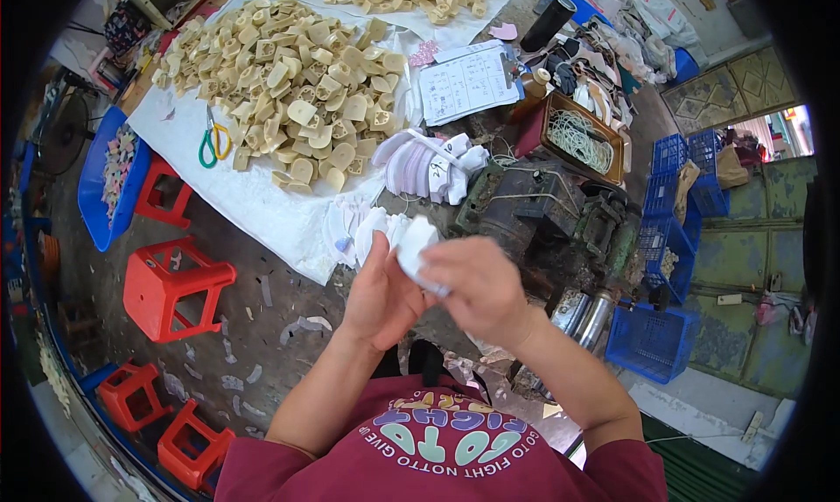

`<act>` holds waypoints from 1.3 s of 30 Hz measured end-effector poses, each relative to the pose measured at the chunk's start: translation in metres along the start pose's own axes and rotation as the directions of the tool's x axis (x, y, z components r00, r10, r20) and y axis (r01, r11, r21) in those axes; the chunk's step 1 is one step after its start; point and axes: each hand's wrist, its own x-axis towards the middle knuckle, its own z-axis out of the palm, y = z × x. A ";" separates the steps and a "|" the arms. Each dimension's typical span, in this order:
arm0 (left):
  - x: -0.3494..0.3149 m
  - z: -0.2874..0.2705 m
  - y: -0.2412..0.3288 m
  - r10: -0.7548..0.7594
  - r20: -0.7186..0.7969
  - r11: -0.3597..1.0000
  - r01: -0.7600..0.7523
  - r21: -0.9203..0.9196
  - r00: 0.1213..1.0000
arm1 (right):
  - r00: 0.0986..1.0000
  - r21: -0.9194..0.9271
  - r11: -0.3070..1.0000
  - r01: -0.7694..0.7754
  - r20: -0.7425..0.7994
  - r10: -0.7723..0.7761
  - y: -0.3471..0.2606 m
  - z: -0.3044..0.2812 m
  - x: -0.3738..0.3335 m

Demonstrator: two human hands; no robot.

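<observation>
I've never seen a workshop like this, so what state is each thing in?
White piece: held up
Right hand: fingers curled on the piece
Left hand: palm showing, fingers partly hidden
Beige pieces: loosely heaped
Scissors: lying down
Clipboard: lying down, bearing written sheets
Box: open, holding tangled string
Blue basin: holding coloured pieces

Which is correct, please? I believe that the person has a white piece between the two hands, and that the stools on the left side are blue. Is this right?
Not quite: the stools on the left side are red, not blue, as the head view shows. The white piece is indeed between the left hand and the right hand.
</observation>
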 end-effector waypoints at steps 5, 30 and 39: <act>0.001 -0.009 0.002 0.086 -0.038 0.973 -0.076 0.218 0.996 | 0.982 0.134 0.980 -0.145 0.143 0.126 -0.023 -0.004 0.001; -0.053 -0.010 0.000 0.561 0.368 -0.388 -0.157 0.908 0.742 | 0.458 0.542 0.080 -0.836 0.612 0.645 -0.005 0.035 0.044; -0.062 -0.027 -0.001 0.546 -0.046 0.508 -0.287 0.812 0.837 | 0.632 0.430 0.463 -0.775 0.524 0.572 -0.019 0.048 0.036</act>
